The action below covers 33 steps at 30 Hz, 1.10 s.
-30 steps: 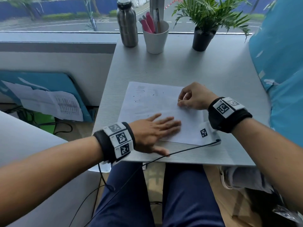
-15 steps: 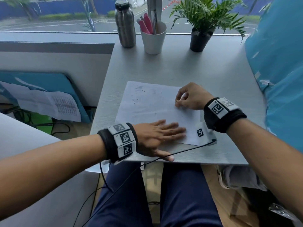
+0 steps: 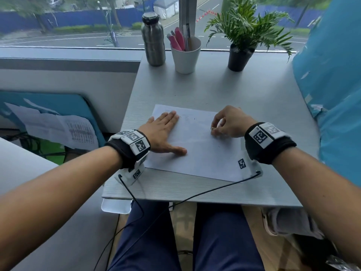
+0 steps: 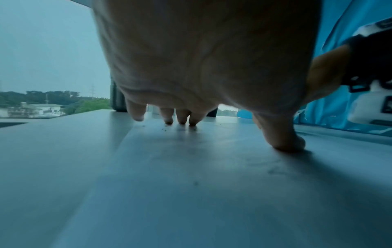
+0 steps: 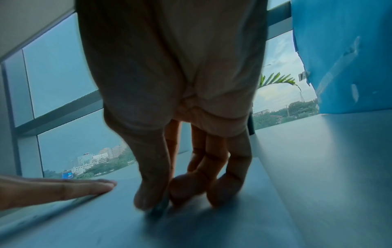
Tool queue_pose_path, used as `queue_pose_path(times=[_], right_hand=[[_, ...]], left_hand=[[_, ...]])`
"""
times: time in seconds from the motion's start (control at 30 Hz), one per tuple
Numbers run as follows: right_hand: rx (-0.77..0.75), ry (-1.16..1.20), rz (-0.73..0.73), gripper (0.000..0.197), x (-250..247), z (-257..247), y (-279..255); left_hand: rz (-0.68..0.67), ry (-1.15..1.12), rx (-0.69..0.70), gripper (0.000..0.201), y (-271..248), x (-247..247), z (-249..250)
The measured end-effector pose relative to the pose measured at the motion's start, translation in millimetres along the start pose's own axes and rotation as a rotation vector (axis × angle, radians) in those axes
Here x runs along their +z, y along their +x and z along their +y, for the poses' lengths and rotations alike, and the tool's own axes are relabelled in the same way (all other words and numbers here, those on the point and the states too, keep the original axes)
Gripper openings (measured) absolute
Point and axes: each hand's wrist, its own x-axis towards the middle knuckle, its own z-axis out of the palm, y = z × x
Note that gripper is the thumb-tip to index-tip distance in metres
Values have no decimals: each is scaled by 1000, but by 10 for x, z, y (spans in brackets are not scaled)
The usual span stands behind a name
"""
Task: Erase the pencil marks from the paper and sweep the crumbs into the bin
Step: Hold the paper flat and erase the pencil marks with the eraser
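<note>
Two hands share the paper (image 3: 197,151) on the bench (image 3: 224,90): left hand (image 3: 162,132), fingers straight and flat, should press firmly; right hand (image 3: 228,123) pinches a small eraser (image 5: 159,207), best rubbed in short strokes. Bin unseen.

The head camera is looking down at the paper (image 3: 197,145); 2 wrist cameras are skimming it close, facing the window

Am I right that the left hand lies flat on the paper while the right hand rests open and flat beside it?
Not quite. The left hand does lie flat on the paper, but the right hand is curled, its fingers pinching something small against the sheet, as the right wrist view shows.
</note>
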Motion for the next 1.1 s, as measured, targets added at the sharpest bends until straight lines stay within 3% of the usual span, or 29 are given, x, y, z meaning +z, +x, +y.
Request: queue_pose_path(times=[0.13, 0.3, 0.57, 0.73, 0.87, 1.0, 1.1], right_hand=[[9, -77, -79, 12, -96, -162, 176], [-83, -10, 141, 12, -71, -377, 490], [-155, -27, 211, 12, 75, -465, 673], [-249, -47, 80, 12, 171, -500, 576], [-156, 17, 195, 12, 105, -455, 687], [-214, -47, 55, 11, 211, -519, 602], [-143, -11, 116, 14, 88, -456, 677]], left_hand=[[130, 30, 33, 135, 13, -143, 89], [177, -47, -5, 118, 99, -187, 111], [-38, -97, -25, 138, 213, -133, 46], [-63, -104, -18, 139, 238, -108, 12], [-76, -113, -28, 139, 240, -116, 20], [-92, -122, -38, 139, 227, -132, 19], [-106, -114, -47, 139, 224, -152, 38]])
